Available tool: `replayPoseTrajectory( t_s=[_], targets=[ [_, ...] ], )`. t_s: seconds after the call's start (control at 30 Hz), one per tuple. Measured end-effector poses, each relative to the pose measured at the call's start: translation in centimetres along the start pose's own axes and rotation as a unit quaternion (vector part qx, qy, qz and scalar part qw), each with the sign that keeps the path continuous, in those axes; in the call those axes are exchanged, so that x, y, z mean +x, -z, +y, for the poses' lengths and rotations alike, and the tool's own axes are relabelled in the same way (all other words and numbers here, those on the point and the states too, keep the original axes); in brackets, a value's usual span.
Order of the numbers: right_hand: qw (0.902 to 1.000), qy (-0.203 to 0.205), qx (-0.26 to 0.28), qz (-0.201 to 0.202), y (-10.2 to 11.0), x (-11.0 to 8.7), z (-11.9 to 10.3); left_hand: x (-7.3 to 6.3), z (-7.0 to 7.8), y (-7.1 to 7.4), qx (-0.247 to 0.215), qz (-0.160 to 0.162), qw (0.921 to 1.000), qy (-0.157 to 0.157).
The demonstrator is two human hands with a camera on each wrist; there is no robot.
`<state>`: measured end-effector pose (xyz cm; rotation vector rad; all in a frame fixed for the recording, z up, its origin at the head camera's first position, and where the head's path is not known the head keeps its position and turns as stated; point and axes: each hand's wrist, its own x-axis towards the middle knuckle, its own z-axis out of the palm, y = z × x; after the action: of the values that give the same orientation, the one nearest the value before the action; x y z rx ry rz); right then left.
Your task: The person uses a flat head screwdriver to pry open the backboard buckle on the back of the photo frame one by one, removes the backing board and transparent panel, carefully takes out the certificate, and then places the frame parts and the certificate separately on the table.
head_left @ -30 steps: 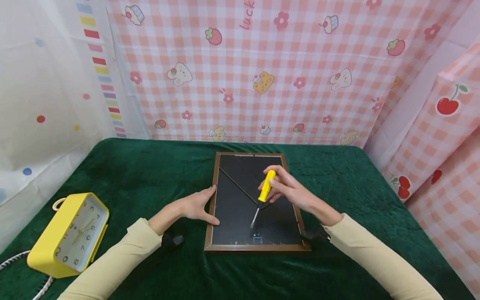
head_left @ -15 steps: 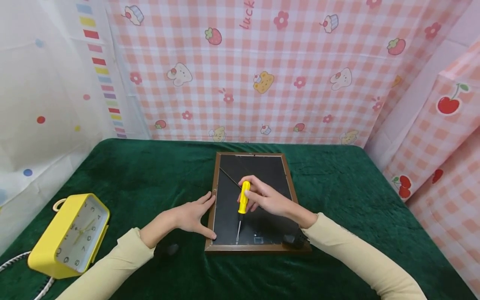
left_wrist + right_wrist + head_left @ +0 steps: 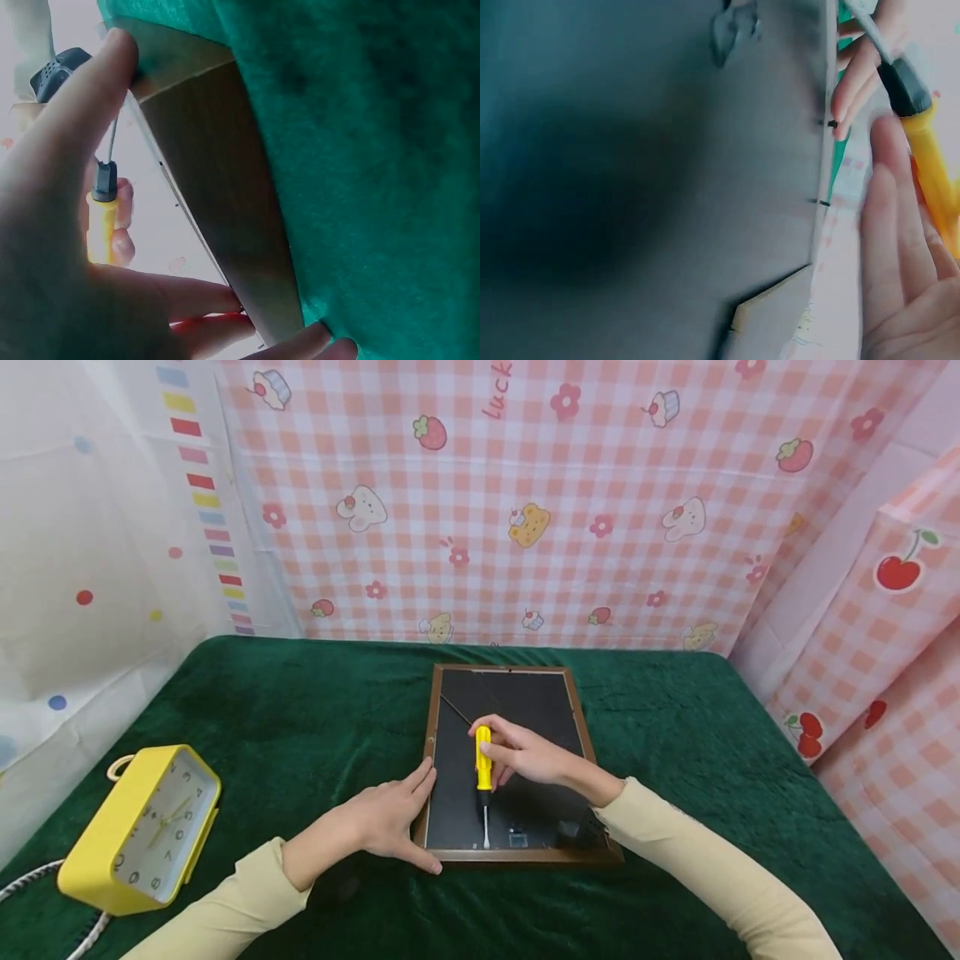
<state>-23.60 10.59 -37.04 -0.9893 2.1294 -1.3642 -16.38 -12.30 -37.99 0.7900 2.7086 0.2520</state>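
A brown picture frame [image 3: 525,855] lies face down, its black backing [image 3: 517,702] upward. My left hand [image 3: 390,817] rests on its near-left corner, thumb at the near edge and fairly straight fingers along the left side; the left wrist view shows the thumb [image 3: 94,94] at the corner. With my right hand [image 3: 528,755] I hold a yellow-handled screwdriver [image 3: 483,764] nearly upright, shaft down. Its tip is at the near edge of the backing, beside the inner rim; whether it touches is unclear. In the right wrist view, fingers partly cover the yellow handle [image 3: 932,169].
A small metal hanger [image 3: 518,838] sits on the backing, right of the screwdriver tip. Farther up runs a diagonal slit or stand edge [image 3: 455,708]. A yellow alarm clock [image 3: 138,831] with a cord stands at the left on the green cloth [image 3: 322,710].
My right hand has brought the screwdriver left and nearer, down to the frame's near edge, then slightly right. My left hand has slid nearer, its thumb now at the near corner.
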Motion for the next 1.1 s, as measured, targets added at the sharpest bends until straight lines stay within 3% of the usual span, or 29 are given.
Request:
replayPoseTrajectory(
  t_s=[0.1, 0.33, 0.63, 0.8, 1.1],
  targets=[
    [1.0000, -0.006, -0.003, -0.001, 0.2, 0.0, 0.4, 0.2, 0.1, 0.1, 0.010, -0.001, 1.0000, 0.002],
    [0.9989, 0.017, 0.012, 0.041, 0.2, -0.1, 0.8, 0.3, 0.1, 0.1, 0.019, 0.004, 0.9998, 0.004],
    [0.9992, 0.005, 0.026, 0.031, -0.1, -0.2, 0.7, 0.3, 0.0, -0.1, 0.019, 0.006, 0.9998, 0.007],
    [0.9977, -0.026, 0.062, 0.013, 0.1, -0.3, 0.2, 0.3, 0.1, -0.1, 0.023, 0.008, 0.9996, 0.010],
    [0.9928, -0.061, 0.103, -0.012, 0.0, 0.4, 1.8, 0.4, 0.2, -0.1, 0.030, 0.011, 0.9994, 0.015]
  ],
)
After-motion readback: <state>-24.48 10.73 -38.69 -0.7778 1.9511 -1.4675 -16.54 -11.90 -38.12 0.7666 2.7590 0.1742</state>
